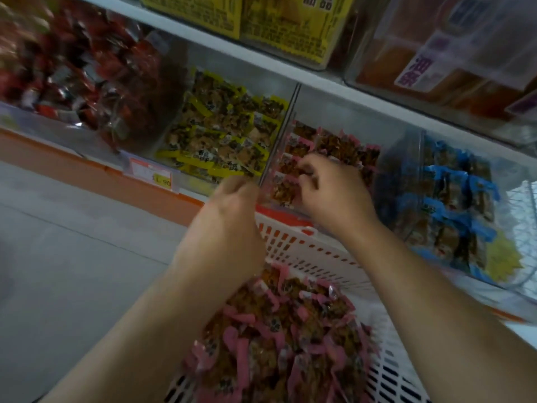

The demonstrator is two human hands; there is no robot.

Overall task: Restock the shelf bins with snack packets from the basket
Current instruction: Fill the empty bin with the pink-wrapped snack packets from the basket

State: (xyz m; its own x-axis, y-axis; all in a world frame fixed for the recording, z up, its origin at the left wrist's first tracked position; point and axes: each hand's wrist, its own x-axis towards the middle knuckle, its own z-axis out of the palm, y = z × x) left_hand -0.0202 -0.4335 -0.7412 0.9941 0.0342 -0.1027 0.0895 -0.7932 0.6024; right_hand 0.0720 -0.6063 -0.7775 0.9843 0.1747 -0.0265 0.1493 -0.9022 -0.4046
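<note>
Where my right hand (328, 184) curls into the clear plastic shelf bin (286, 135), it pinches pink-edged snack packets (286, 167), fingertips hidden. My left hand (232, 205) blurs at the divider; grip unclear. More fill the white slotted plastic basket (316, 257), cut off below.

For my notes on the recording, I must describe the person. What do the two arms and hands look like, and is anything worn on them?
Both forearms are bare as far as the picture shows: no sleeves, gloves, watch or bracelet are visible. The left hand and the right hand show no rings that I can see, though the fingers are partly hidden and somewhat blurred. Nothing is marked on them.
</note>
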